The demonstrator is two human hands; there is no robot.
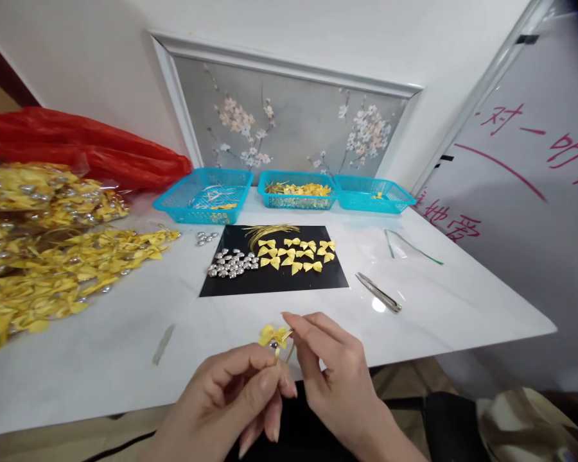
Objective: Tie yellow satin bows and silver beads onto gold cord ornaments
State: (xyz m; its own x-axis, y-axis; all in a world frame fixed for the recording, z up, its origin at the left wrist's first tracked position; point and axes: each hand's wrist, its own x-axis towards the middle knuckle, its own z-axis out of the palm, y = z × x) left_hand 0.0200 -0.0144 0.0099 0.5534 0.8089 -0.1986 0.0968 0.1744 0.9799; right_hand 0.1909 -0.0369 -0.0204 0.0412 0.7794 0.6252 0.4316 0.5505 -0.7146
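At the table's front edge, my left hand (234,391) pinches a small yellow ribbon bow (271,334) with a round silver bead or bell (273,345) at its middle. My right hand (332,362) is closed on a thin gold cord (290,351) beside the bow, thumb and fingertips together. The cord loops between both hands; its ends are partly hidden by my fingers. Beyond them lies a black mat (274,287) bearing loose yellow bows (296,253), a cluster of silver beads or bells (231,264) and a bundle of gold cords (270,232).
Thread snips (379,292) lie right of the mat. Three blue baskets (197,215) stand along the back, some holding yellow and gold pieces. A large heap of yellow bows (52,276) and a red bag (87,147) fill the left. A green tie (417,247) lies at right.
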